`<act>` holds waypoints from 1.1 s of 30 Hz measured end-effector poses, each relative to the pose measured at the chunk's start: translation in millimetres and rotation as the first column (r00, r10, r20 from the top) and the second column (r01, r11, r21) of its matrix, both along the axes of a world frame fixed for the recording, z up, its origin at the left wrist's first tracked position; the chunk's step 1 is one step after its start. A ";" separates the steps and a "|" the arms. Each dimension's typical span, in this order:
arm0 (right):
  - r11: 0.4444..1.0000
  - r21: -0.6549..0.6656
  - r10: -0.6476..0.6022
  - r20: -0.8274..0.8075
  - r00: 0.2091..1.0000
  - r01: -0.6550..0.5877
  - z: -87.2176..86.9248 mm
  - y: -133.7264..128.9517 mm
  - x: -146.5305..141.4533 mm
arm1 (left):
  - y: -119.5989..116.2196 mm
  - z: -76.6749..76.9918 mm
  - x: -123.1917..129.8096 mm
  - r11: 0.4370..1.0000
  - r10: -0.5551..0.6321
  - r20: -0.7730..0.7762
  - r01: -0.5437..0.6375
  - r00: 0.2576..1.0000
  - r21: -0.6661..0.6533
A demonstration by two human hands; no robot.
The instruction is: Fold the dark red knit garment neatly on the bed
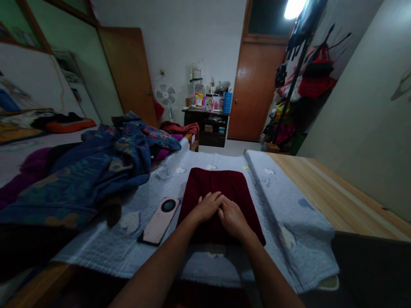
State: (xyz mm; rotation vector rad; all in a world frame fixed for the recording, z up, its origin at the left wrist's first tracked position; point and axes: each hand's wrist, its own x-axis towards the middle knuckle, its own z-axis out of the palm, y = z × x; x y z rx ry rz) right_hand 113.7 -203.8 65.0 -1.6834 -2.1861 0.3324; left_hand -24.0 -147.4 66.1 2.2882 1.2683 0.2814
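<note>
A dark red folded cloth [205,184], perhaps a garment, lies flat on a pale blue quilted sheet [221,265]. On top of it rests my left hand [208,206], palm down with its fingers stretched out. My right hand [233,216] lies flat beside it on the same cloth, and the fingertips of both hands meet near the middle. Neither hand grips anything. Just left of the cloth is a pink phone [160,222], face down, with a round dark camera ring.
Heaped on the left are blue flowered clothes [105,167]. A bare wooden board [308,184] runs along the right. Farther back stand a white fan [165,95], a dark cabinet [205,134] and a brown door [257,90]. Bags [317,81] hang at the right.
</note>
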 end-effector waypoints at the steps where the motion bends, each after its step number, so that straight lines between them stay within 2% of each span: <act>1: 1.000 -0.003 0.002 0.000 1.000 -0.002 -1.0 0.6 0.0 | -6.7 -3.8 -0.1 0.999 0.005 -0.025 -0.004 1.000 0.052; 5: 1.000 0.016 0.027 -0.032 0.999 -0.026 -4.0 1.6 3.1 | -21.8 -9.5 -1.7 0.987 0.045 -0.112 -0.027 0.993 0.155; 9: 0.993 0.074 0.106 -0.147 0.983 -0.096 -7.7 2.0 12.8 | -20.1 -6.2 -6.1 0.993 0.004 -0.117 0.010 0.993 0.118; 12: 0.991 0.099 0.108 -0.183 0.977 -0.091 -13.2 1.7 19.3 | -16.5 -6.9 -7.6 0.995 0.033 -0.083 -0.025 0.996 0.094; 18: 0.995 0.104 0.010 -0.104 0.995 0.001 -20.5 -0.3 28.4 | -14.1 -12.2 -5.1 0.992 0.080 -0.038 -0.076 0.996 0.097; 23: 0.993 0.096 -0.075 -0.020 0.997 0.076 -20.9 -0.5 36.6 | -14.6 -10.5 -4.7 0.994 0.083 -0.046 -0.080 0.995 0.079; 30: 0.968 0.076 -0.247 0.081 0.966 0.241 -19.8 -1.4 42.7 | -14.6 -9.8 -3.9 0.993 0.099 -0.028 -0.097 0.995 0.068; 33: 0.963 0.046 -0.270 0.075 0.960 0.267 -23.9 0.7 50.9 | -15.4 -9.4 -3.0 0.989 0.145 -0.035 -0.144 0.989 0.042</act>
